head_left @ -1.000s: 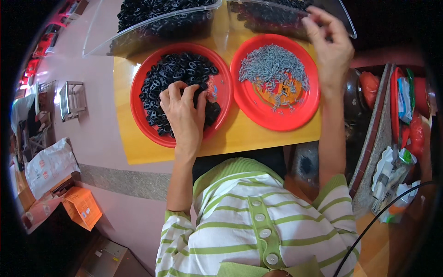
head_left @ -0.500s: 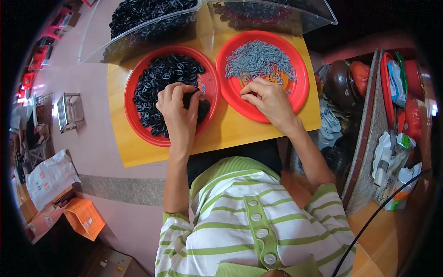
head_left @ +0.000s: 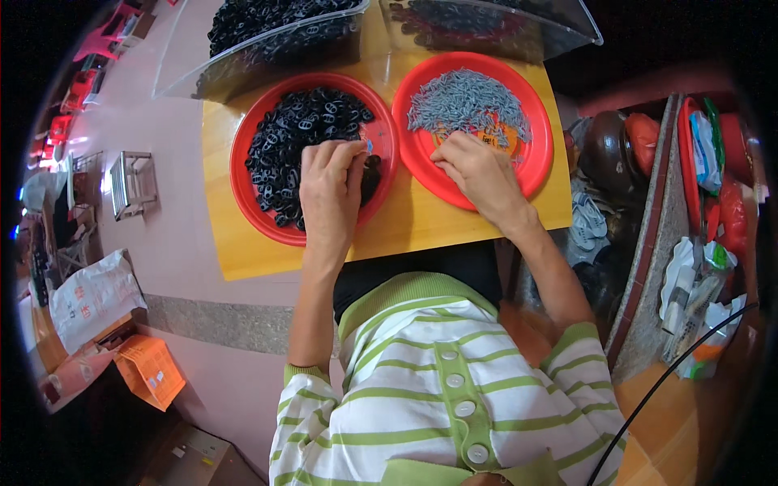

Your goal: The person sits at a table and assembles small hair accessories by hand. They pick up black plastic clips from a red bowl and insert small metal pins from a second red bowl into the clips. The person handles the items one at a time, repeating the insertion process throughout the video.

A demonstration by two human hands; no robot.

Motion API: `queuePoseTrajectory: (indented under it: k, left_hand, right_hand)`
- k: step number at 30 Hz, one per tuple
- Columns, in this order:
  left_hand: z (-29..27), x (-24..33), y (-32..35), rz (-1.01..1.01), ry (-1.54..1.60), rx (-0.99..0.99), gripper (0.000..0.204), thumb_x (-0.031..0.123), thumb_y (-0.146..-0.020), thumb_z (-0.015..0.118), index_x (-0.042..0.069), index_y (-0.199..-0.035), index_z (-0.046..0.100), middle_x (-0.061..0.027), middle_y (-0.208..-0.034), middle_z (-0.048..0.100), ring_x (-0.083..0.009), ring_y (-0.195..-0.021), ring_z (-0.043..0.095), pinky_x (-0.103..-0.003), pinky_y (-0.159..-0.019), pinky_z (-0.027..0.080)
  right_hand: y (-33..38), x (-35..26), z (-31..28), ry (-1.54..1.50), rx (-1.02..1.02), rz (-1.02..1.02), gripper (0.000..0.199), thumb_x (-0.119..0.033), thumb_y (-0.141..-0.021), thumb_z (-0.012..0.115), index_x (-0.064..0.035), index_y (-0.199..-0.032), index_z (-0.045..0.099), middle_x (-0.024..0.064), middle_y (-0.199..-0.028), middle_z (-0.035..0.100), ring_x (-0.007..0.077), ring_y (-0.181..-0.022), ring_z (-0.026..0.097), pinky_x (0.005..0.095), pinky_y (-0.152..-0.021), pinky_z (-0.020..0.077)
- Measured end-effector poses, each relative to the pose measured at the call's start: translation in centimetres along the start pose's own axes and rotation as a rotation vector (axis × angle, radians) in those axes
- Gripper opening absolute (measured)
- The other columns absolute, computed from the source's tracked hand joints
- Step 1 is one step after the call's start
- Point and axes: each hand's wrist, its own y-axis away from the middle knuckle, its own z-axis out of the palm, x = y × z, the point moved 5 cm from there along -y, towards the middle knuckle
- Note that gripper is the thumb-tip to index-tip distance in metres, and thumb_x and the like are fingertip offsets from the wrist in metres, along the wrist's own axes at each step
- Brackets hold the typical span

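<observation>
A: What lies nearest?

B: A white shirt (head_left: 389,356) with green stripes fills the lower middle. Two bare forearms (head_left: 314,320) reach away from it, one on each side.

A: And the hands?

B: The left hand (head_left: 328,190) is above the right part of the left plate (head_left: 386,146). Its fingers are bent, with thumb and forefinger brought close in a narrow pinch. I cannot tell whether a piece sits between them. The right hand (head_left: 482,172) is over the near part of the right plate (head_left: 536,166), fingers curled and thumb drawn in toward them. Its fingertips are too small to read, so I cannot tell if it grips anything.

A: What are the plates like?

B: Round and red, side by side on a yellow tabletop (head_left: 251,257), their rims touching or very nearly so.

A: What do they hold?

B: On the left, a heap of small black oval parts (head_left: 296,134), with some red showing at the right. On the right, many slim grey pieces (head_left: 466,95), mostly in the far half, with an orange patch (head_left: 498,141) visible nearer.

A: Anything farther off?

B: Beyond the plates stand a left bin (head_left: 284,61) and a right bin (head_left: 486,32), both clear-walled, both holding dark pieces. Away to the left, a metal stool (head_left: 134,186) stands on the floor (head_left: 182,227).
</observation>
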Motion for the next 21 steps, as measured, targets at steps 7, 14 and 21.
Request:
queuePoseTrajectory:
  k: [7, 14, 21]
  left_hand:
    - [1.3, -1.5, -1.4, -0.029, -0.263, -0.026, 0.017, 0.011, -0.079, 0.067, 0.004, -0.094, 0.067, -0.0114, -0.084, 0.059, -0.0293, -0.083, 0.054, -0.038, -0.076, 0.045]
    - [2.3, -1.6, -1.5, -0.043, -0.327, -0.057, 0.015, 0.013, -0.078, 0.068, 0.003, -0.09, 0.067, -0.0113, -0.085, 0.06, -0.0297, -0.083, 0.054, -0.039, -0.076, 0.045]
    - [2.4, -1.1, -1.6, -0.007, -0.296, -0.086, 0.01, 0.01, -0.077, 0.066, 0.005, -0.086, 0.064, -0.0094, -0.086, 0.06, -0.0278, -0.085, 0.053, -0.037, -0.076, 0.042]
  right_hand:
    - [0.1, 0.5, 0.0, -0.119, -0.025, 0.032, 0.008, -0.008, -0.082, 0.06, -0.0041, -0.088, 0.062, 0.0117, -0.085, 0.058, 0.0312, -0.082, 0.061, 0.0413, -0.07, 0.0488]
    - [0.1, 0.4, 0.2, -0.081, -0.009, -0.019, 0.008, -0.009, -0.081, 0.06, -0.0025, -0.085, 0.06, 0.0121, -0.086, 0.058, 0.0309, -0.081, 0.061, 0.0411, -0.067, 0.0501]
    - [0.3, 1.1, 0.1, -0.043, 0.014, -0.011, 0.007, -0.009, -0.083, 0.06, -0.0044, -0.087, 0.061, 0.0104, -0.086, 0.059, 0.0296, -0.08, 0.062, 0.039, -0.067, 0.0493]
